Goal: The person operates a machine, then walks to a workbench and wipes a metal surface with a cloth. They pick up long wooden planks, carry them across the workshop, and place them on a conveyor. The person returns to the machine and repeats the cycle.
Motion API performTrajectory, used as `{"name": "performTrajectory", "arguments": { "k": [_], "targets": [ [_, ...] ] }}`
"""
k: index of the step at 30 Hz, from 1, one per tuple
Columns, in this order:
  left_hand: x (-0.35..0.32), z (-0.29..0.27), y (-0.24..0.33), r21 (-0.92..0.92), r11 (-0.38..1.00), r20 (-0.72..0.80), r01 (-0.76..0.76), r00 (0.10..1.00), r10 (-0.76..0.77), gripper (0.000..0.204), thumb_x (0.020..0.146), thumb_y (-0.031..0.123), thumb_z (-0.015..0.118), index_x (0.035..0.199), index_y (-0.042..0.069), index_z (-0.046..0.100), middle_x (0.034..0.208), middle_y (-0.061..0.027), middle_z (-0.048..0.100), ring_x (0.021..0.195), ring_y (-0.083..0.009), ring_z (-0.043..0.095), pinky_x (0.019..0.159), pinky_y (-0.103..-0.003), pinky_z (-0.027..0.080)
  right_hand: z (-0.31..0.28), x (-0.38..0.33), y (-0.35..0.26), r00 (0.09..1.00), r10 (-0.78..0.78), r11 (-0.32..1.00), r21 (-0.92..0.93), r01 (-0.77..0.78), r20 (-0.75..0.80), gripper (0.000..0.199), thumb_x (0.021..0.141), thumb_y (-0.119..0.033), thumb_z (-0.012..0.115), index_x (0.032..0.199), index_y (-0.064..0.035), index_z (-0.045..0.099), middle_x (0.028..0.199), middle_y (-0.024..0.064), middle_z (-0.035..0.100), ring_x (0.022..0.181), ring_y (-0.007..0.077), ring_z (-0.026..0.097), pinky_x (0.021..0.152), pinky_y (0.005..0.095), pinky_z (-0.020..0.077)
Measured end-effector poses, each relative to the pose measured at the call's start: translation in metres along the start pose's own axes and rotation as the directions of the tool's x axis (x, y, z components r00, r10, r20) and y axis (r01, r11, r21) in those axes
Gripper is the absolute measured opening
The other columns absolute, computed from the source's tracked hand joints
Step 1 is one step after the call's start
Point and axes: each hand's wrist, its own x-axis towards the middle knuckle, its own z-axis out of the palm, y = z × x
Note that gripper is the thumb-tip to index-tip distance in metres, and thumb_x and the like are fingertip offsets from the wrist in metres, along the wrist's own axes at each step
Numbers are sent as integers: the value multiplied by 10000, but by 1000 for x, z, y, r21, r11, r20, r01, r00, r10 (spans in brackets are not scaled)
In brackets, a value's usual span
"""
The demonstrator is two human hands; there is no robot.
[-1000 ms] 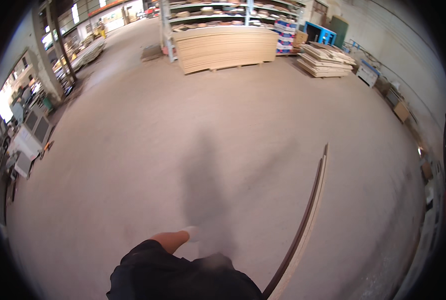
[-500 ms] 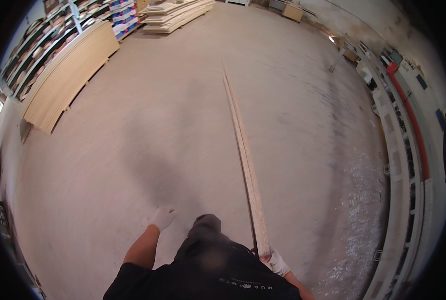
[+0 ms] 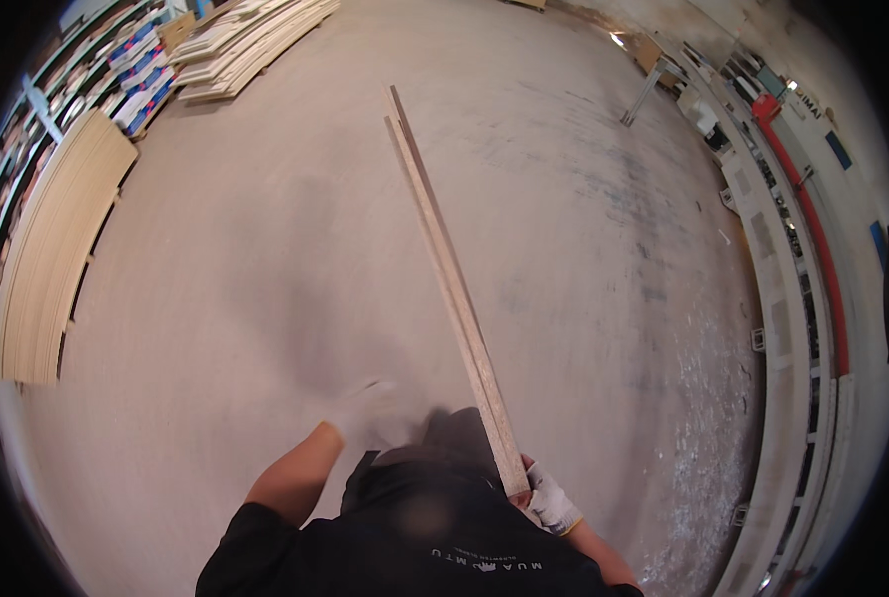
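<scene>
My right hand, in a white work glove, grips the near end of a long narrow strip of chipboard. The strip runs away from me over the concrete floor, its far end pointing toward the top of the view. My left hand, also gloved in white, is blurred by motion. It swings free just left of the strip, holding nothing, and I cannot make out its fingers. My dark shirt fills the lower edge of the view.
A tall stack of pale boards stands at the left. More stacked panels lie at the upper left beside shelving. A white wall with a red pipe curves along the right. A metal stand is at the far right.
The view has turned, so the board stacks slid left and the right wall came closer. My left hand has swung in toward the strip. My right hand keeps hold of the strip's end.
</scene>
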Motion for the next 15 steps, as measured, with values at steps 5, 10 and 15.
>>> {"name": "performTrajectory", "arguments": {
  "k": [5, 10, 15],
  "targets": [
    [270, 24, 189, -908, 332, 156, 256, 941, -299, 626, 973, 581, 758, 1313, 75, 617, 1126, -129, 706, 1062, -276, 709, 964, -448, 599, -58, 139, -110, 998, -5, 978, -209, -8, -61, 1059, 802, -160, 888, 1672, 28, 315, 1524, 158, 568, 1386, 249, 543, 1141, 365, 479],
    [473, -25, 219, -958, -76, 285, 276, 902, -324, 485, 1008, 483, 733, 1216, 63, 605, 1037, -157, 700, 990, -343, 725, 953, -532, 610, -121, 290, -274, 992, 53, 931, -353, -89, -112, 1060, 774, -143, 896, 1663, 27, 343, 1501, 195, 606, 1378, 287, 586, 1162, 378, 471],
    [630, -80, 233, -973, -140, 220, 185, 926, -306, 466, 1000, 440, 707, 1271, 73, 611, 1122, -178, 733, 1039, -389, 741, 947, -556, 616, -174, 405, -412, 993, 53, 899, -427, -91, -101, 1043, 772, -120, 899, 1658, -5, 361, 1440, 193, 656, 1330, 275, 628, 1136, 372, 495]
  ]
}}
